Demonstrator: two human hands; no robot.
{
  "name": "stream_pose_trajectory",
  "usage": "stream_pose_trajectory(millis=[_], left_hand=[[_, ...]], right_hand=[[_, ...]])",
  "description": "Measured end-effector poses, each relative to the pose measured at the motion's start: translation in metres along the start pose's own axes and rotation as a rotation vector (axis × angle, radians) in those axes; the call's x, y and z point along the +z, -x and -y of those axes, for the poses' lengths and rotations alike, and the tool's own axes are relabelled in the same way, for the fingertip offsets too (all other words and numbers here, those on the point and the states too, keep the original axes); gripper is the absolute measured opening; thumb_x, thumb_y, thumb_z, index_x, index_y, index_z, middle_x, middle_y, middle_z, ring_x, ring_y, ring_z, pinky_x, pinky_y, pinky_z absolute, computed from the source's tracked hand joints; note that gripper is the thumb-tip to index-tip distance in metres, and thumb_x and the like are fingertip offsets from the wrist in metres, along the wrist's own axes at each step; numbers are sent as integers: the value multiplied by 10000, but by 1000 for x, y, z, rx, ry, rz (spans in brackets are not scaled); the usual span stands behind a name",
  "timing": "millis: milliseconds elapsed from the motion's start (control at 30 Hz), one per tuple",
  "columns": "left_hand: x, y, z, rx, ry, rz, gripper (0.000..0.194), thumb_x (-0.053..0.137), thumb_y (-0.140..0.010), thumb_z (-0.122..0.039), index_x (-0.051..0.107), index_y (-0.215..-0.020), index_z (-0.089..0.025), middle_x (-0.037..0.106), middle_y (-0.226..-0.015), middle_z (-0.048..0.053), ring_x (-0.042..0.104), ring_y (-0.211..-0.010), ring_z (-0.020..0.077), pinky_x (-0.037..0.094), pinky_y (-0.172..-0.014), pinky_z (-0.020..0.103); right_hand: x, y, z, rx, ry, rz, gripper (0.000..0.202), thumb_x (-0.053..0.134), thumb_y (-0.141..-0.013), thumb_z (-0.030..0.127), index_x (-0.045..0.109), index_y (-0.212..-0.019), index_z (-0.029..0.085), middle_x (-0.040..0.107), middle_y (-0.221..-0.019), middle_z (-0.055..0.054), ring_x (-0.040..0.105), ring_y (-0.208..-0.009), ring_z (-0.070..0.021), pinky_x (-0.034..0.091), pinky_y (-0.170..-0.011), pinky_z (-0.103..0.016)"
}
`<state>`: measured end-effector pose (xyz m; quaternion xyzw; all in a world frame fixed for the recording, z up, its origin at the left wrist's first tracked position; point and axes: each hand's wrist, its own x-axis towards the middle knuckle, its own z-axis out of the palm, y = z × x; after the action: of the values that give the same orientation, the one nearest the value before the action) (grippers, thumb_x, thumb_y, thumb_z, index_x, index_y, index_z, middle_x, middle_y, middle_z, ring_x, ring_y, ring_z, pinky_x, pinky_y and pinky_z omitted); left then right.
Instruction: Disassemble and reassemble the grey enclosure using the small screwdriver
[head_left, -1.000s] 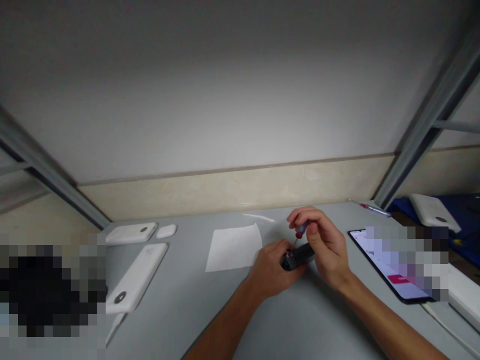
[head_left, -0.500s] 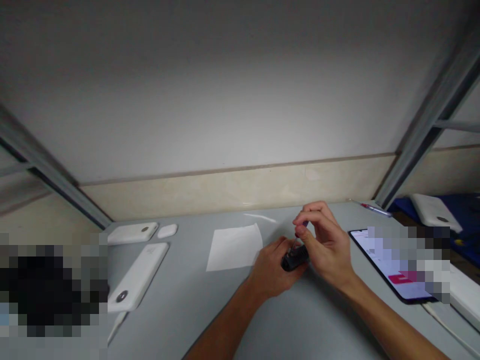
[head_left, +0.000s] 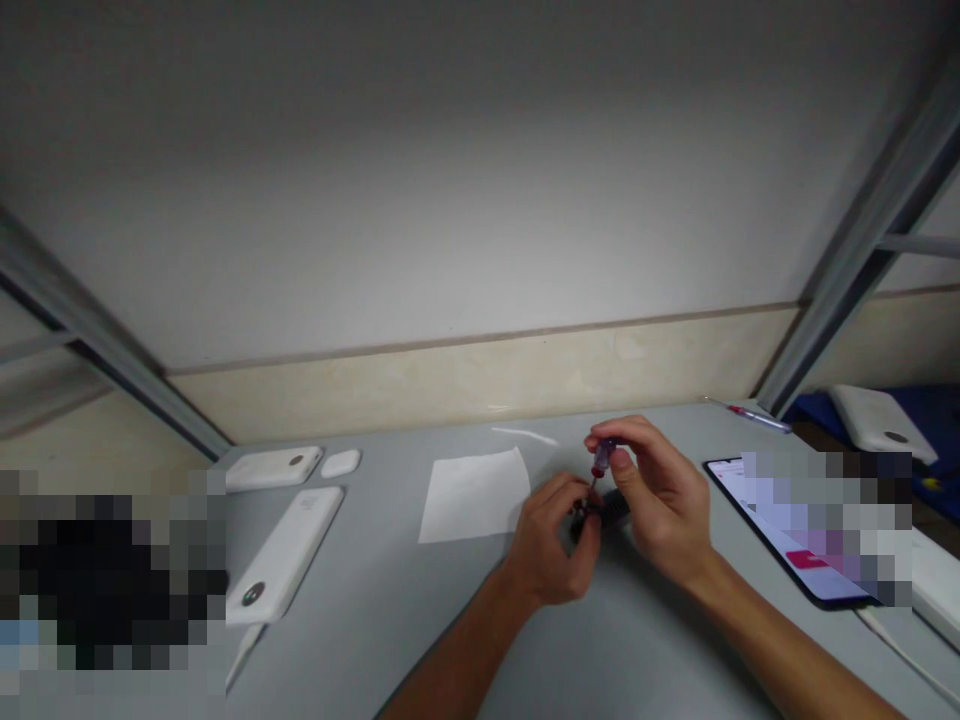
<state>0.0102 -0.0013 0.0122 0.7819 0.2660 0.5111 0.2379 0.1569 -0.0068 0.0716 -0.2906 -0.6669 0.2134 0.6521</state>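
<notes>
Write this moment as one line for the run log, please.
left hand: grips black object | right hand: holds screwdriver, shaft down toward black object | white paper: on desk | phone: screen lit

I seem to be standing in a dormitory-style room: gray desk (head_left: 360, 600) against a beige-tiled wall (head_left: 465, 380), metal frame posts (head_left: 120, 350) left and right, personal smartphone (head_left: 806, 560), white power banks (head_left: 296, 550).

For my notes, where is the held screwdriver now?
Right of centre in the head view, the screwdriver, in the right hand, points down toward the left hand.
</notes>
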Motion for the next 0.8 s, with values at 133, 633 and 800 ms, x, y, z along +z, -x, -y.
stream_pose_trajectory(millis=[133, 633, 800], left_hand=[[0, 1, 0, -19, -9, -7, 85, 543, -867, -138, 576, -911, -203, 628, -866, 67, 607, -798, 205, 508, -742, 329], [0, 2, 0, -34, 14, 31, 85, 536, -821, -131, 525, -852, -208, 559, -787, 35, 539, -696, 172, 454, -648, 299], [-2, 3, 2, -56, -18, 39, 108, 545, -783, -152, 463, -796, -221, 520, -750, 21, 503, -677, 172, 430, -632, 305]], right_hand=[[0, 1, -2, -30, 4, 23, 180, 515, -1048, 294, 684, -1089, 248, 645, -1022, -74, 612, -959, -229, 498, -806, -381], [1, 1, -6, -36, 57, 3, 147, 611, -998, 297, 711, -1095, 249, 591, -987, -56, 578, -883, -204, 496, -754, -353], [0, 0, -3, 2, 21, 51, 254, 518, -1040, 246, 693, -1224, 255, 639, -944, -55, 614, -828, -200, 524, -728, -358]])
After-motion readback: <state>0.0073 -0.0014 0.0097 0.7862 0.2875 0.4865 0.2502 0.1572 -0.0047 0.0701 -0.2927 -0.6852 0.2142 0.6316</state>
